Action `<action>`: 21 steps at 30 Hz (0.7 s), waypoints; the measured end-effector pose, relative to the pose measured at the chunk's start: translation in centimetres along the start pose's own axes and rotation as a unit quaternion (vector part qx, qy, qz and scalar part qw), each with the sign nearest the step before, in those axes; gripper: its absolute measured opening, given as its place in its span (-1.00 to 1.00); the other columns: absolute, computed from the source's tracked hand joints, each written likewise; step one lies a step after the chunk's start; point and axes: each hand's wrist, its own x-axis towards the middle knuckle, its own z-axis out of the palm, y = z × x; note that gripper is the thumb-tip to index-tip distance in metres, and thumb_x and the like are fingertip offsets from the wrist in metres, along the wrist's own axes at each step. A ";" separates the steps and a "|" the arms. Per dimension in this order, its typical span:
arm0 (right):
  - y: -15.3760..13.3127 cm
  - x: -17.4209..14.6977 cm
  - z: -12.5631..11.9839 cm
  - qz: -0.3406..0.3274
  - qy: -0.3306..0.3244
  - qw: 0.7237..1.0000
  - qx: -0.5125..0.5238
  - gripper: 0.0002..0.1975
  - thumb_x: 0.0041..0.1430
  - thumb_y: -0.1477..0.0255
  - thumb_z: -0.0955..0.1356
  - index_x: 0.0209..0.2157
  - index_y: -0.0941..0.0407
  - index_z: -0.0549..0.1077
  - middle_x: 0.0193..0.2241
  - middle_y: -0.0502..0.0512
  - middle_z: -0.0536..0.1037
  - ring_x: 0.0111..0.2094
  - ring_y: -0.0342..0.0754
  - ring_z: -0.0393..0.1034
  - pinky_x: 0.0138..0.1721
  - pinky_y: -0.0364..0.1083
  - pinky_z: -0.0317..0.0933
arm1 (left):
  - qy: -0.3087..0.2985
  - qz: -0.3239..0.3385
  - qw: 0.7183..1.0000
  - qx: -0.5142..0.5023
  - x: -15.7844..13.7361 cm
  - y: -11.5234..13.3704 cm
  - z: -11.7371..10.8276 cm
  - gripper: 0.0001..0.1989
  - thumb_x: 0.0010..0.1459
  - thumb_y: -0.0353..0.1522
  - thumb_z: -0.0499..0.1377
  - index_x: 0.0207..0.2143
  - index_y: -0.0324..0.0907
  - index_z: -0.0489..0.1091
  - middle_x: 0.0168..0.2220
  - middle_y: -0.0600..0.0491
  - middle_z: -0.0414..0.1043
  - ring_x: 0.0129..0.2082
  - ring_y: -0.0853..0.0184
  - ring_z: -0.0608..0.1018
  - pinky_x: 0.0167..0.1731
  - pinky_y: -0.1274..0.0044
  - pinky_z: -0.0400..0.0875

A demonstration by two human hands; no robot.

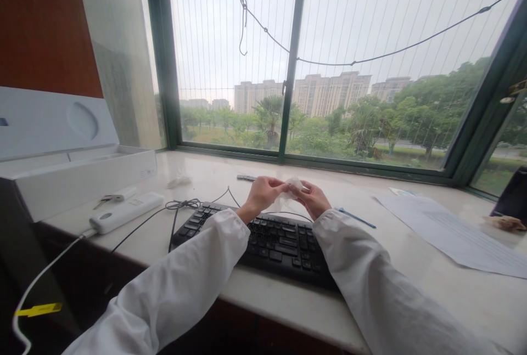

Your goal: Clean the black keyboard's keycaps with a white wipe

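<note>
Fingers of the left hand (pixel 263 195) and right hand (pixel 312 199) pinch a crumpled white wad (pixel 295 185), seemingly manipulating it; the next move likely calls for light, paired grips. At six o'clock lies a black keyboard (pixel 284 246); at four, a blue stick (pixel 357 218).

See an open white box (pixel 94 182) at nine o'clock on the pale worktop (pixel 397 242). Note a long white device (pixel 134 211) at half past eight, trailing a white cable (pixel 61 255) toward eight, marked by a yellow tag (pixel 39 310). Find paper (pixel 453 234) lying between three and four. Look up to a green-framed window (pixel 295 31) at twelve, a dark knotted cord (pixel 329 63) sagging from twelve to two, buildings (pixel 329 94) at two, trees (pixel 444 103) nearer three.
</note>
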 end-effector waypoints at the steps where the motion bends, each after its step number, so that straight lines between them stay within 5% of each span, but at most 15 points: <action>1: 0.2 0.1 -0.2 -0.009 -0.013 1.000 -0.017 -0.44 -0.34 0.16 0.57 -0.27 0.16 0.53 -0.38 0.10 0.62 -0.30 -0.01 0.49 -0.16 -0.03 0.35 | -0.015 0.001 1.000 -0.004 0.0 0.0 0.0 -0.59 0.03 -0.08 0.23 -0.24 -0.20 0.59 -0.47 0.03 0.54 -0.62 0.49 0.36 -0.61 0.63 0.22; 10: 0.3 0.1 -1.5 -0.056 0.047 0.974 -0.217 -0.44 -0.25 0.02 0.49 -0.35 0.23 0.58 -0.51 0.11 0.57 -0.45 -0.04 0.44 -0.40 -0.12 0.30 | -0.110 -0.004 0.993 -0.036 -0.2 0.7 0.2 -0.70 0.10 -0.42 0.13 -0.15 -0.29 0.55 -0.41 0.00 0.53 -0.66 0.56 0.30 -0.63 0.66 0.25; 21: 0.4 0.4 -2.0 -0.069 0.094 0.942 -0.315 -0.39 -0.09 -0.11 0.35 -0.36 0.19 0.62 -0.55 0.12 0.58 -0.42 0.01 0.48 -0.40 -0.13 0.30 | -0.127 -0.002 0.989 -0.071 0.1 -0.3 0.6 -0.71 0.09 -0.42 0.15 -0.15 -0.30 0.54 -0.20 -0.07 0.56 -0.57 0.54 0.37 -0.66 0.69 0.26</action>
